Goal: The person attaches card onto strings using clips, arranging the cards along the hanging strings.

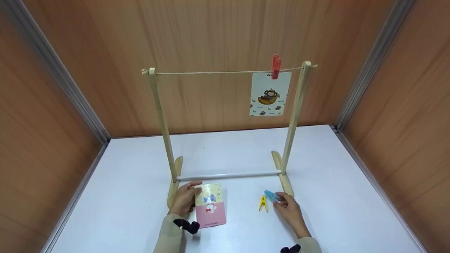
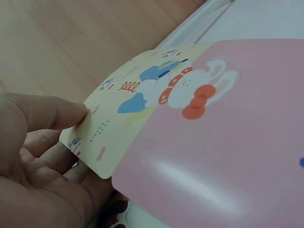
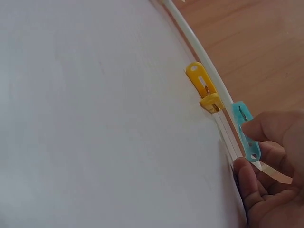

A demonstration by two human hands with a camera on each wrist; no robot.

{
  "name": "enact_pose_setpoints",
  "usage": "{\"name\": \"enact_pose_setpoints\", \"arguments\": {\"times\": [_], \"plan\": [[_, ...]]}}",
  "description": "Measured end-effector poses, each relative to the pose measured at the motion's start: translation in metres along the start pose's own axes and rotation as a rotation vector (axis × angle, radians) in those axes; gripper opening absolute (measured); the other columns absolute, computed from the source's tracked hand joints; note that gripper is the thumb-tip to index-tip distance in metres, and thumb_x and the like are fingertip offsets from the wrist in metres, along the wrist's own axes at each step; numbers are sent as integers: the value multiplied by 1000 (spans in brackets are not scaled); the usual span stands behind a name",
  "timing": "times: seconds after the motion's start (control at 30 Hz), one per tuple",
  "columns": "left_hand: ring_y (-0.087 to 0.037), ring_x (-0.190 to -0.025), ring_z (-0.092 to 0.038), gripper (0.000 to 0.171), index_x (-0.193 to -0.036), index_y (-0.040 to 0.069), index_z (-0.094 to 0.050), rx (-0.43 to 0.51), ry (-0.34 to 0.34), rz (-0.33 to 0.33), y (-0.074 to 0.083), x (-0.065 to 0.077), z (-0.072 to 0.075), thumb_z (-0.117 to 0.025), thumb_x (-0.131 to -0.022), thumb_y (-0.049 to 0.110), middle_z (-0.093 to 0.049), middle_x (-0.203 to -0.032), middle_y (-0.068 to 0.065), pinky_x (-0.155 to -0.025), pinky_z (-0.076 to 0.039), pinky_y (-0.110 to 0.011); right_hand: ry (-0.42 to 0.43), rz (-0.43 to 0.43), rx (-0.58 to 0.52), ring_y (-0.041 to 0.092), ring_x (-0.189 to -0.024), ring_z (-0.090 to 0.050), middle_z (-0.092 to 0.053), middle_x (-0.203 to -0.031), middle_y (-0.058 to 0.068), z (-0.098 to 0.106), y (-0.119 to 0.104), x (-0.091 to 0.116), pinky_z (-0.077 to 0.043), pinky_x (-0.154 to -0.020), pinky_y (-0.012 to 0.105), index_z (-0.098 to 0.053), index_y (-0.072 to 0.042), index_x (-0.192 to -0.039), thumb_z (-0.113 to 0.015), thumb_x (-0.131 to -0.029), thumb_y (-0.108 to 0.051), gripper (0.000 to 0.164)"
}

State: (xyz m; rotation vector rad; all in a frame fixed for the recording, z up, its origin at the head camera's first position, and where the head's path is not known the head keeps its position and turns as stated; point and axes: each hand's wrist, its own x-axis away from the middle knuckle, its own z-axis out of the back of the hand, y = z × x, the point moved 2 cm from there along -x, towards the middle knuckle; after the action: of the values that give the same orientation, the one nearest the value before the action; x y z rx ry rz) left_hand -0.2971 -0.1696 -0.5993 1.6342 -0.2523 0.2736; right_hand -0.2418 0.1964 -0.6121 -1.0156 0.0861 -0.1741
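Observation:
My left hand (image 1: 185,198) pinches a yellow-and-pink picture card (image 1: 210,211) between thumb and fingers at its yellow end. The left wrist view shows the bunny drawn on this card (image 2: 228,142), held at a tilt. Over on the right, my right hand (image 1: 290,212) pinches a light blue clothespin (image 1: 271,195) by one end. Just left of it on the table lies a yellow clothespin (image 1: 263,203), seen also in the right wrist view. On the string (image 1: 211,72) hangs a white monkey card (image 1: 270,95), clipped by a red clothespin (image 1: 276,66).
A wooden frame with a left post (image 1: 162,123) and a right post (image 1: 297,116) carries the string. A white bar (image 1: 228,175) joins its feet low on the white table (image 1: 116,196). Wood-grain walls (image 1: 218,35) stand behind and at both sides.

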Motion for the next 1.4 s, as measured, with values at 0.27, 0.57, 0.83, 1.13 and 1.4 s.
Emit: {"name": "enact_pose_setpoints", "arguments": {"times": [0.27, 0.57, 0.83, 1.13, 1.4], "plan": [[-18, -91, -65, 41, -129, -5, -52, 29, -24, 11, -5, 1, 0, -61, -91, 10, -62, -115, -18, -77, -54, -28, 16, 34, -27, 12, -87, -54, -63, -108, 11, 1, 0, 4, -44, -74, 20, -60, -2, -122, -67, -88, -14, 36], [-18, -91, -66, 42, -129, -4, -52, 36, -49, 16, -7, 3, -1, -59, -89, 8, -64, -113, -16, -78, -54, -29, 7, 0, -46, 12, -88, -54, -62, -107, 12, 0, 0, 4, -45, -74, 20, -58, 1, -124, -67, -88, -14, 39], [-18, -93, -67, 47, -131, -6, -49, 81, -58, 25, -9, 3, -4, -61, -89, 10, -64, -114, -17, -80, -54, -28, -3, -56, -44, 14, -89, -53, -60, -106, 11, 0, 0, 1, -44, -75, 21, -57, 1, -124, -65, -89, -15, 40], [-17, -87, -66, 44, -128, -7, -51, 119, -81, -10, -8, 7, -9, -64, -89, 10, -67, -102, -10, -77, -54, -27, -5, -86, -73, 16, -92, -52, -58, -112, 13, -1, 2, 1, -44, -78, 25, -56, 0, -126, -64, -91, -20, 41], [-17, -89, -66, 46, -129, -8, -50, 126, -87, -9, -7, 7, -12, -63, -90, 11, -67, -106, -12, -80, -54, -27, -33, -129, -122, 18, -98, -54, -58, -116, 13, 1, 2, 0, -44, -85, 28, -51, -1, -133, -61, -94, -24, 47]]}}
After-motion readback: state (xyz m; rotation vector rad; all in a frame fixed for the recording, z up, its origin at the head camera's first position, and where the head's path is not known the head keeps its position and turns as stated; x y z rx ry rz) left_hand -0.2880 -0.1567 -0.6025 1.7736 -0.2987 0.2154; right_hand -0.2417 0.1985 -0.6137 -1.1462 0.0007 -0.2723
